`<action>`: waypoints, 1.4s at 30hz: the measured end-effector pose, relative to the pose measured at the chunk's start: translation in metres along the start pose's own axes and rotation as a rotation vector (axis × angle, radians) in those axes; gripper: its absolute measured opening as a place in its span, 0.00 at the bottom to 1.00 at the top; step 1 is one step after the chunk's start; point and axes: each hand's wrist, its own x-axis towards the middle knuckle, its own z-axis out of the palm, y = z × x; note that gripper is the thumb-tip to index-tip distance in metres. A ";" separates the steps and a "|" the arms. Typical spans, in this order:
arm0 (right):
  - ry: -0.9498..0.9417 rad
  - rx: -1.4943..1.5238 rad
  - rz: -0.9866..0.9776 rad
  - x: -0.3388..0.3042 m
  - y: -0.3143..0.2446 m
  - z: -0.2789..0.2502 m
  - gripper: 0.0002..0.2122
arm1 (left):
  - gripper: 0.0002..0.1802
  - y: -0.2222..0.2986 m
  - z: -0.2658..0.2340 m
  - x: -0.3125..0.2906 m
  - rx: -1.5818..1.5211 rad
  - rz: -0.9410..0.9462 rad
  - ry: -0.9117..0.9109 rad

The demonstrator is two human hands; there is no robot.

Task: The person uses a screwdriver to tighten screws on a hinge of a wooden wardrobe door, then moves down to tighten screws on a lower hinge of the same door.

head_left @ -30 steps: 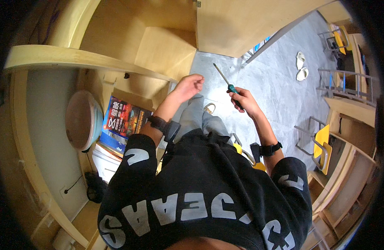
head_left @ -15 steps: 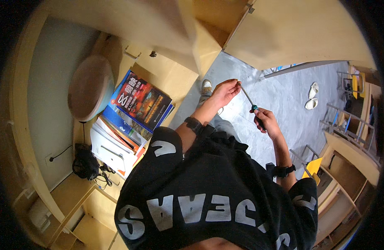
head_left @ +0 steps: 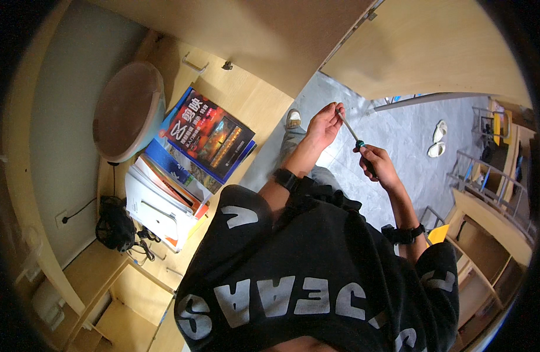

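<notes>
My right hand (head_left: 378, 165) is wrapped round the dark green and black handle of a screwdriver (head_left: 348, 127). The metal shaft slants up and left from that fist. At its far end my left hand (head_left: 324, 125) has its fingertips pinched together beside the tip. Whatever sits between those fingertips is too small to make out. Both hands are held in the air above the grey floor.
To the left, a wooden desk (head_left: 267, 79) bears a pile of books (head_left: 211, 138), a silver laptop (head_left: 155, 220), a round brown-topped object (head_left: 129, 111) and a black cable bundle (head_left: 114, 226). Wooden door panels (head_left: 434, 50) rise ahead. White slippers (head_left: 437, 139) lie on the floor.
The view has shifted slightly, so the desk and books appear a little further right. Both hands keep their places on the screwdriver, with the left fingertips still at its tip.
</notes>
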 end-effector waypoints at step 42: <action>0.058 0.169 -0.146 0.023 0.017 0.030 0.10 | 0.09 -0.008 0.050 -0.005 -0.252 0.080 0.176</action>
